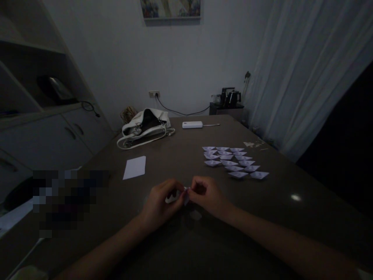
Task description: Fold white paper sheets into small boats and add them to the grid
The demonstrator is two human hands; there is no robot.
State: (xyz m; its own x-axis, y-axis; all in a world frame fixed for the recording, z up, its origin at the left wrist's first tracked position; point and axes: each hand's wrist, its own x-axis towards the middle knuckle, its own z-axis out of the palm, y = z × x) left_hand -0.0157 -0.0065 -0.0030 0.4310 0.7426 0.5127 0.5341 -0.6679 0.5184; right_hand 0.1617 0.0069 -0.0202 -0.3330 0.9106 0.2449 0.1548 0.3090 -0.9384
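Observation:
My left hand (159, 205) and my right hand (207, 196) meet over the dark table (291, 217), both pinched on one small folded piece of white paper (184, 195) held just above the surface. Most of that paper is hidden by my fingers. A flat white sheet of paper (134, 167) lies to the left, beyond my left hand. Several folded white paper boats (233, 161) sit in rows to the right, past my right hand.
A white handbag (144, 127) lies at the far side of the table, with a white power bank (192, 124) and cable beside it. A kettle (230, 97) stands on a low stand by the curtain. Shelves and cabinets run along the left.

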